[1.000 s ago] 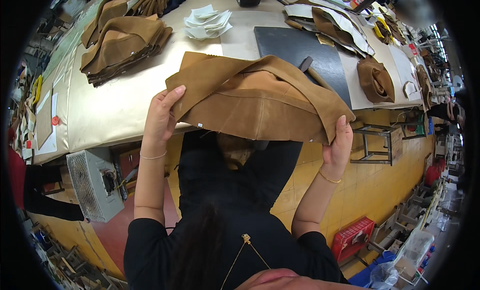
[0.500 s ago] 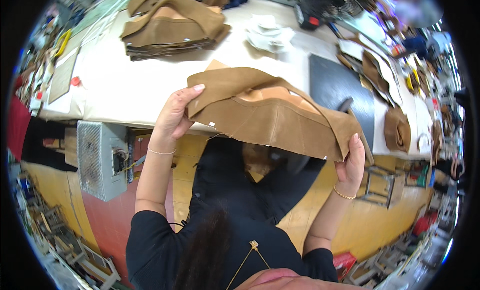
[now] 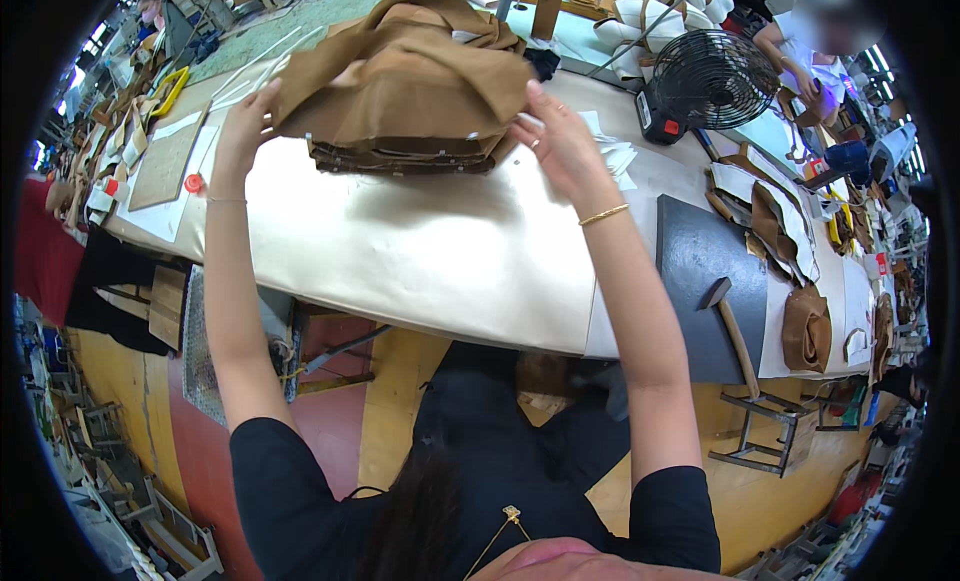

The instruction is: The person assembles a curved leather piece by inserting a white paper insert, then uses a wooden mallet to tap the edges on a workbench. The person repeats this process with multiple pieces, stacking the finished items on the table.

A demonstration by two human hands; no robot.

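Both arms reach forward over the table, with a folded brown leather piece (image 3: 415,109) between my hands. It has a curved band along its top and a paler tan inside. My left hand (image 3: 252,121) is closed on its left end, and my right hand (image 3: 562,136) pinches its right end between thumb and fingers. Directly under it is a stack of similar brown leather pieces (image 3: 400,164), whose layered front edges show. Whether the held piece rests fully on the stack is hidden. More brown pieces (image 3: 440,11) lie just behind.
A pale sheet covers the table (image 3: 420,251). To the right are a dark board (image 3: 690,271), a hammer (image 3: 735,331), white scraps (image 3: 612,151) and a black fan (image 3: 710,76). A rolled brown piece (image 3: 806,329) sits farther right. Another person (image 3: 795,56) works at the far right.
Both hands have moved forward and left, carrying the brown leather piece from above the table's near edge to the stack. The hammer and dark board now show more fully.
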